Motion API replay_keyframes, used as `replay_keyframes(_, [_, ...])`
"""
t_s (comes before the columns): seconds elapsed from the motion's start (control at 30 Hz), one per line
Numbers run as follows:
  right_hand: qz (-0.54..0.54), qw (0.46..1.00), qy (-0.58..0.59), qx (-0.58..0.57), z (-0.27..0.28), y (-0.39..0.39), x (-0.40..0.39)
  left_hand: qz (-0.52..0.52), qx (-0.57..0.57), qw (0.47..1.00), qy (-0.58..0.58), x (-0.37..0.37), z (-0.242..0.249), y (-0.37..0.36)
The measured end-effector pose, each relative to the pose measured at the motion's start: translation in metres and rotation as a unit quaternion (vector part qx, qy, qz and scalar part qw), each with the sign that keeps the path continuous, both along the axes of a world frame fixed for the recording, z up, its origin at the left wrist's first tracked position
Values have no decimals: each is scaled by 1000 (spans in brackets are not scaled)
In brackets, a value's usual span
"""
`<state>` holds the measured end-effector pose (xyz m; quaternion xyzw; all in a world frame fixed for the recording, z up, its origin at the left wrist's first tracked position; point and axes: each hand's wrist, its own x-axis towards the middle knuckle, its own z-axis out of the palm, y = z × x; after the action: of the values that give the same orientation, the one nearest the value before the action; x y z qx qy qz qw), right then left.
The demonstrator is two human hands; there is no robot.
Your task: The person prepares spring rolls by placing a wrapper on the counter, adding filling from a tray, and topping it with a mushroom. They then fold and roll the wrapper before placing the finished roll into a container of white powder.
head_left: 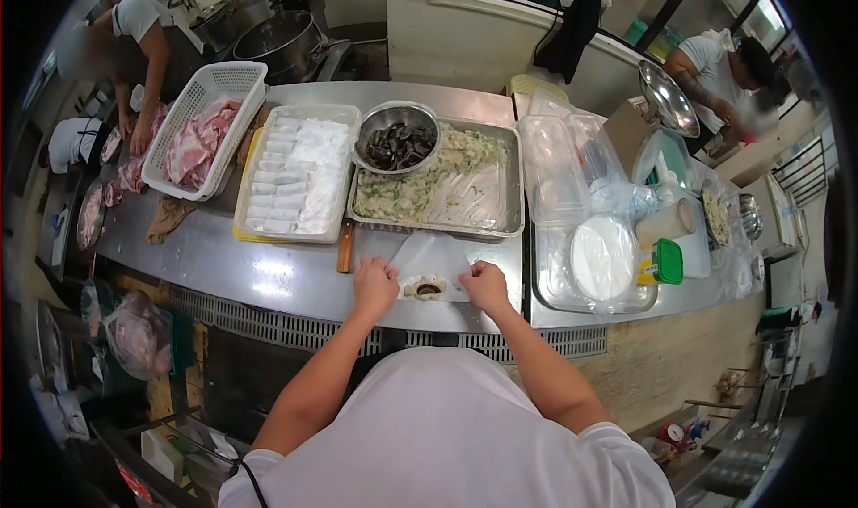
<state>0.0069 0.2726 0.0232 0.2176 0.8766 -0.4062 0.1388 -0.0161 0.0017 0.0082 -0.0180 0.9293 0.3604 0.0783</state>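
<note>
On the steel table before me lies a thin, whitish food wrapper [431, 252], with a small mound of pale filling and a dark piece [427, 287] near its front edge. My left hand [376, 285] pinches the wrapper's left corner, fingers closed. At the opposite corner, my right hand [485, 286] is closed on the wrapper too. Just behind them stands a metal tray of pale, green-flecked filling [447, 173]. A steel bowl of dark pieces [399, 140] sits on that tray's left back part. The wooden handle [345, 247] of a tool lies left of the wrapper.
Left of the filling, a white tray [295, 173] holds rows of white rolls and white powder. Beyond it is a white basket of raw meat [206, 133]. Plastic tubs and a round white stack [603, 256] stand at right. Two people work at the far sides.
</note>
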Motion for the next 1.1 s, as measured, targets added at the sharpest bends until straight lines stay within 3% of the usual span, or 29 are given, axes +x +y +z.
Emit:
replay_keyframes(0.03, [-39,996,-9,-81,1,0,2,16,34,998,-43,1,-1,-1])
replay_keyframes(0.07, [-78,984,-18,-161,2,0,6,33,39,999,-15,5,-5,-1])
replay_keyframes(0.13, [-76,974,-77,-199,10,-1,15,68,51,996,41,17,-15,-1])
replay_keyframes(0.17, [-75,968,-106,-217,12,-2,19,68,55,996,5,22,-2,-1])
replay_keyframes(0.23, [-49,977,-96,-185,4,-6,29,68,63,993,-68,34,21,-1])
replay_keyframes(0.33, [-18,992,-40,-118,-19,-11,39,29,68,993,-91,46,-6,-9])
replay_keyframes(0.43, [-1,999,33,-37,-27,-19,44,61,99,989,-94,53,11,-5])
replay_keyframes(0.5, [11,998,56,31,12,-34,46,76,157,982,-66,58,11,2])
replay_keyframes(0.53, [6,997,75,11,12,-38,46,83,187,978,-51,59,12,7])
replay_keyframes(0.6, [-3,993,114,-27,11,-45,51,34,185,981,41,59,14,16])
replay_keyframes(0.7, [86,960,263,38,-6,-49,55,-72,130,970,190,53,15,27])
replay_keyframes(0.73, [102,960,259,43,-3,-50,55,-113,102,959,240,51,13,30])
replay_keyframes(0.8, [132,958,250,52,5,-51,54,-182,95,952,226,44,2,36])
replay_keyframes(0.93, [181,919,343,69,10,-52,52,-261,64,940,209,39,-9,36])
replay_keyframes(1.03, [240,901,356,64,14,-50,44,-270,95,947,144,39,-7,29])
replay_keyframes(1.1, [295,892,337,57,16,-49,37,-205,174,958,97,43,-3,26])
